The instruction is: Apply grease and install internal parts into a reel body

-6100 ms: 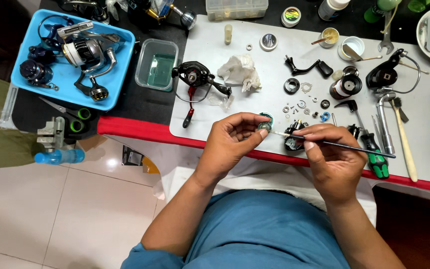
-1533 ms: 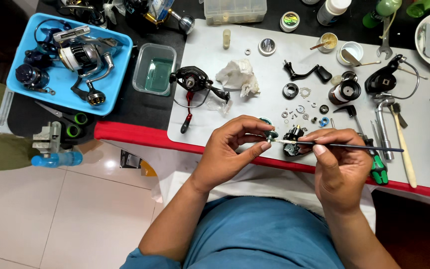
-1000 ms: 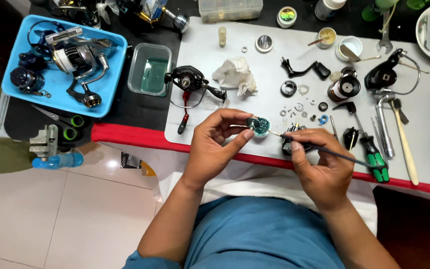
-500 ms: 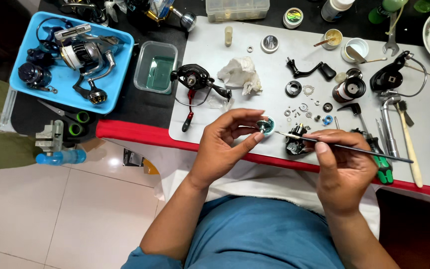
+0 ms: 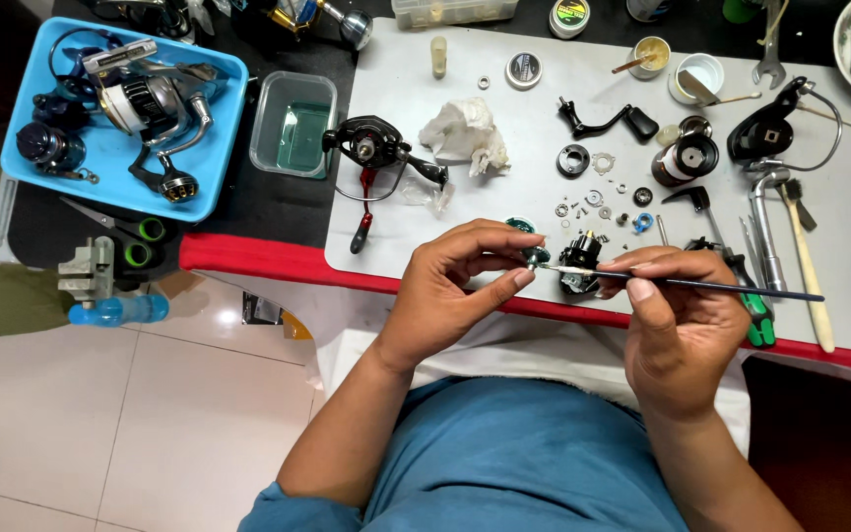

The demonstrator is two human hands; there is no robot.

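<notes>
My left hand [image 5: 450, 291] pinches a small round green-and-silver reel part [image 5: 534, 256] between thumb and fingers, just above the table's near edge. My right hand [image 5: 677, 330] holds a thin dark brush [image 5: 711, 286] like a pen, its pale tip touching that part. A black reel body [image 5: 579, 264] lies on the grey mat [image 5: 524, 138] right behind the two hands. Small washers and screws [image 5: 598, 202] are scattered beyond it.
A blue tray [image 5: 51, 167] with fishing reels sits far left, beside a clear tub [image 5: 294, 123] of liquid. A black reel with a red handle [image 5: 371, 158], crumpled tissue [image 5: 465, 133], a crank handle [image 5: 608, 123], a spool [image 5: 687, 158], grease pots [image 5: 652, 54] and hand tools [image 5: 800, 256] lie on the mat.
My left hand has turned the small part and kept it raised. The brush in my right hand dipped towards the reel body, then returned with its tip against the part.
</notes>
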